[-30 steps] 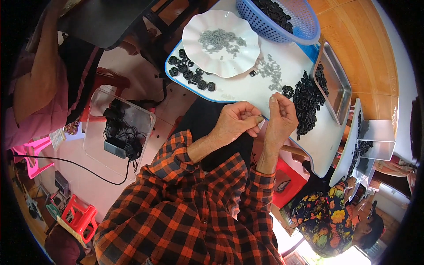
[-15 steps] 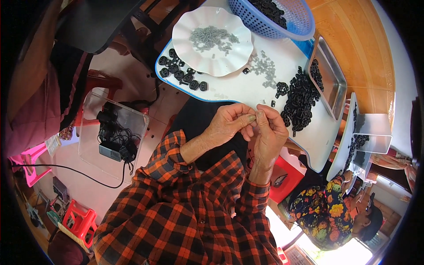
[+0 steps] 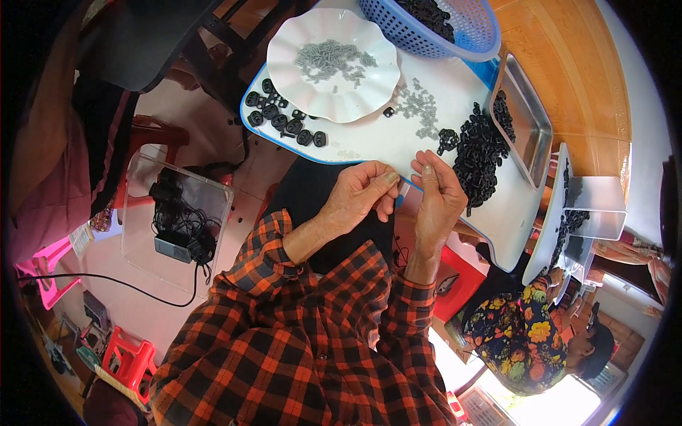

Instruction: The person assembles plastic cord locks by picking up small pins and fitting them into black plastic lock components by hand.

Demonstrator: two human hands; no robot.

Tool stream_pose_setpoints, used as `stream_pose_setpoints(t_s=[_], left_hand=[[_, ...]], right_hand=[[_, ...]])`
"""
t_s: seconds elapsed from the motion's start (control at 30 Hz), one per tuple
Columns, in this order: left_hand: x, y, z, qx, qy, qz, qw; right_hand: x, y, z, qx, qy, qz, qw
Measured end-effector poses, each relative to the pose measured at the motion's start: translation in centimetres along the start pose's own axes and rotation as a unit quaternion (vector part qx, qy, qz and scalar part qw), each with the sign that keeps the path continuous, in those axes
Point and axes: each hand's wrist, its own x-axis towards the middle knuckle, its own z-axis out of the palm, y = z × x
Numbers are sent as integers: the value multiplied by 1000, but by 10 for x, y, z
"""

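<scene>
My left hand [image 3: 359, 195] is closed, thumb pressed to forefinger, just off the near edge of the white tabletop [image 3: 383, 145]; whatever it pinches is too small or hidden to name. Beside it, with a gap between them, my right hand [image 3: 439, 197] has its fingers stretched out and its thumb raised alongside, and nothing shows in it. Close to the right hand lies a heap of small black plastic parts [image 3: 477, 163]. Small grey translucent pieces [image 3: 419, 106] are scattered beyond, and more grey pieces [image 3: 330, 60] lie in a white scalloped plate [image 3: 341, 103].
Rounded black pieces [image 3: 279, 122] line the tabletop's left edge. A blue perforated basket [image 3: 476, 44] of black parts and a metal tray [image 3: 538, 142] stand at the far right. On the left is a clear bin [image 3: 135, 245] with cables. Another person [image 3: 522, 334] sits at the lower right.
My hands have come apart from where their fingertips met. The right hand has opened its fingers, while the left keeps its pinch. The whole view has shifted slightly.
</scene>
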Motion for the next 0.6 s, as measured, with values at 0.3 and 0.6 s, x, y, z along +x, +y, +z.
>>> stream_pose_setpoints(t_s=[0.3, 0.6], left_hand=[[-1, 0, 4, 26, 18, -14, 999], [0, -1, 3, 30, 27, -20, 999]], right_hand=[[-2, 12, -4, 6, 25, -75, 997], [6, 9, -18, 86, 116, -82, 986]])
